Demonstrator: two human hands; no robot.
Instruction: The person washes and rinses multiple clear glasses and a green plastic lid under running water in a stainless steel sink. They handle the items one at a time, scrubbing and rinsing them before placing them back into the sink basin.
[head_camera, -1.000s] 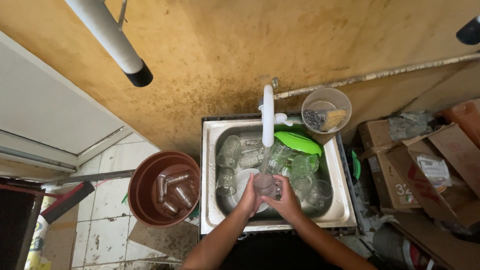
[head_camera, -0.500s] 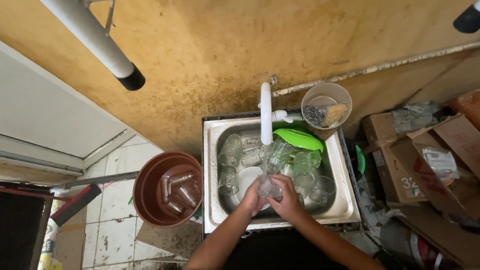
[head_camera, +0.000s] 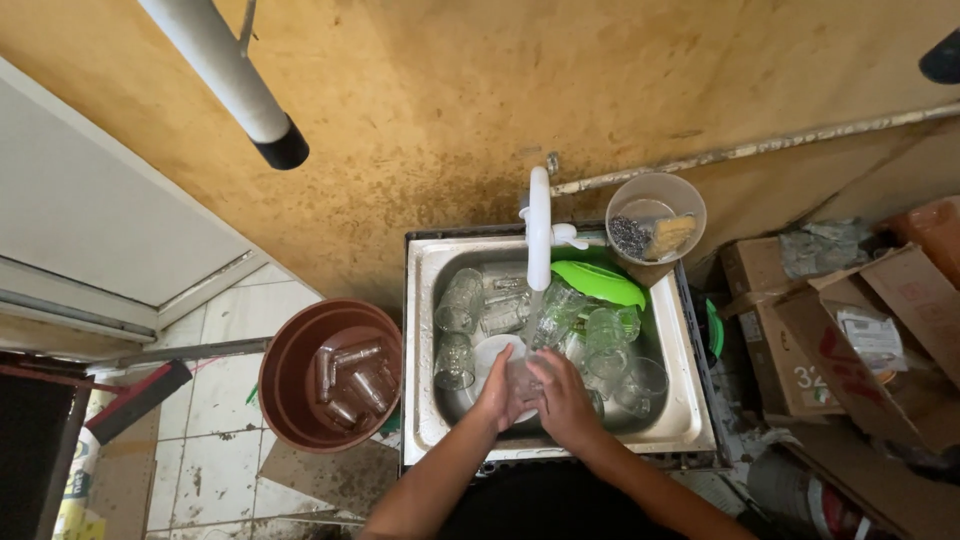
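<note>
Stained ochre wall rises behind a small steel sink (head_camera: 430, 330) set low in a cramped corner, with tiled floor to its left; a white tap (head_camera: 539, 225) stands at the sink's back rim and runs a thin stream down toward the hands. Both hands meet over the front half of the sink, directly below the tap's spout; the left hand (head_camera: 503, 388) and the right hand (head_camera: 562, 400) are cupped from either side around one clear drinking glass (head_camera: 527, 378), each grip closed on it. The glass lies between the palms, equally near to both, though its long axis cannot be told through the glare and water. Other clear glasses (head_camera: 470, 300) crowd the sink's back and right part, beside a lime-green lid (head_camera: 598, 282) just right of the tap.

A translucent tub (head_camera: 655, 215) holding steel wool and a yellow sponge sits at the sink's back right corner. Left of the sink, on the floor, a brown plastic basin (head_camera: 290, 380) holds more glasses lying on their sides. Right of the sink stand open brown cardboard boxes (head_camera: 790, 340), one bearing a dark printed mark on its side and a white rectangular label with red edging on a flap. A white pipe (head_camera: 225, 75) crosses the upper left, well above the sink.
</note>
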